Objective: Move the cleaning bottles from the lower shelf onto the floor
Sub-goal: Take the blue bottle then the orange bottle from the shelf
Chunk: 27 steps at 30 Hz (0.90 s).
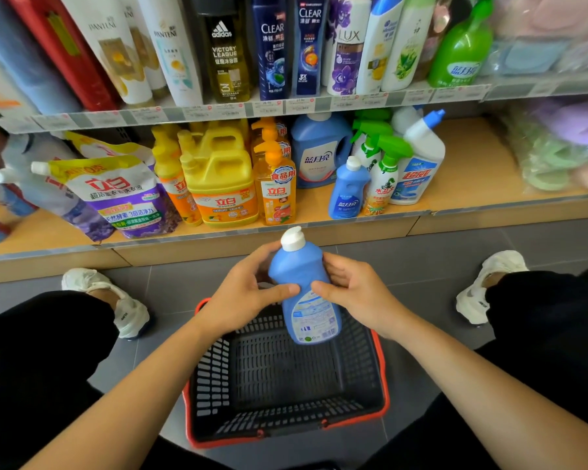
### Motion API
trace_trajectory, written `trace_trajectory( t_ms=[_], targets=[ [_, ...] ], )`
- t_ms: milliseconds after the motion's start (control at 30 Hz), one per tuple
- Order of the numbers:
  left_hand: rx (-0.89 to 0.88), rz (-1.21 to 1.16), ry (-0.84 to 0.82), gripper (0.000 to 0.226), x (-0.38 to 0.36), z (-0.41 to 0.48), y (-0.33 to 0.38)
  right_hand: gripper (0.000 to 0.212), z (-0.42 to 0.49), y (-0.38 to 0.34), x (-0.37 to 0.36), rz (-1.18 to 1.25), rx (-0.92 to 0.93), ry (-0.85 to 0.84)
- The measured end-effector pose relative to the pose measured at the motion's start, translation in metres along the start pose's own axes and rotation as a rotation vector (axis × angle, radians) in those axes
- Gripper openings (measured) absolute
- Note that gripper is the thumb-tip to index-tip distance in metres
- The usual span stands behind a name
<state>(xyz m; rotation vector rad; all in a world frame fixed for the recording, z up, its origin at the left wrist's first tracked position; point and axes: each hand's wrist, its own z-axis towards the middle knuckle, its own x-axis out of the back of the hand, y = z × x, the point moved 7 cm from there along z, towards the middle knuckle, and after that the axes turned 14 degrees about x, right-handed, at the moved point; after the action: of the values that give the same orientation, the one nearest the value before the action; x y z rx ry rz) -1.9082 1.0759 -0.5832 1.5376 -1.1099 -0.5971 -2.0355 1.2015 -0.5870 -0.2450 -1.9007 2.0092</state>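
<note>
on the left of the lower shelf (472, 171) the refill pouches (116, 198) leaned over on their sides. beside them stood the yellow jug (221, 184) and the orange pump bottle (275, 195), packed so close they touched. a reach into that row could, i judged, knock a neighbour over, since no gap showed between them.

nearer the camera, the left grip (248, 293) was curled round the waist of the blue bottle (296, 269), thumb across its front. the bottle was off the shelf, held roughly upright in the air over the basket (382, 368) (white cap on, back label toward the camera). the right grip (357, 293) clasped the other side, its thumb nearly meeting the left one.

the chief risk lay straight below. the basket sat on the floor (421, 262) right under the bottle, so a plain lowering would likely land it in the basket, not on the floor as the task asked. smooth plastic held only at the waist might also slip if one grip let go early.

to the right, on the shelf, stood a small blue bottle (348, 191), green spray bottles (384, 178) and a white angled-neck bottle (418, 161). these looked tall and easy to tip. bare floor right of the basket seemed the safer spot.
</note>
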Motion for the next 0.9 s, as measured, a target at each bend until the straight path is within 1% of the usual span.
trace_trajectory(
  t_ms=[100,233,333,400,467,533,567,767,800,900],
  targets=[
    [-0.017,0.089,0.063,0.071,0.013,0.013,0.004,0.046,0.017,0.0,0.016,-0.154,-0.005,0.011],
    [-0.029,0.278,0.216,0.069,0.042,0.045,0.007,0.05,0.054,-0.002,0.065,-0.524,-0.011,0.041],
    [-0.031,0.403,0.278,0.069,0.057,0.077,-0.001,0.051,0.093,-0.003,0.101,-0.748,0.028,0.06],
    [-0.019,0.466,0.308,0.07,0.063,0.1,-0.019,0.061,0.119,0.002,0.121,-0.878,0.044,0.058],
    [0.033,0.491,0.332,0.072,0.067,0.122,-0.046,0.076,0.14,0.014,0.135,-0.978,0.024,0.017],
    [0.103,0.508,0.338,0.073,0.066,0.142,-0.078,0.087,0.155,0.03,0.145,-1.01,0.003,-0.017],
    [0.125,0.521,0.336,0.073,0.063,0.151,-0.093,0.088,0.161,0.037,0.148,-1.014,0.006,-0.018],
    [0.231,0.541,0.269,0.069,0.044,0.192,-0.159,0.081,0.183,0.064,0.152,-0.976,0.056,0.042],
    [0.245,0.54,0.257,0.069,0.041,0.196,-0.167,0.076,0.186,0.063,0.152,-0.983,0.076,0.07],
    [0.27,0.563,0.216,0.066,0.032,0.202,-0.185,0.049,0.197,0.05,0.156,-1.044,0.131,0.164]
  ],
)
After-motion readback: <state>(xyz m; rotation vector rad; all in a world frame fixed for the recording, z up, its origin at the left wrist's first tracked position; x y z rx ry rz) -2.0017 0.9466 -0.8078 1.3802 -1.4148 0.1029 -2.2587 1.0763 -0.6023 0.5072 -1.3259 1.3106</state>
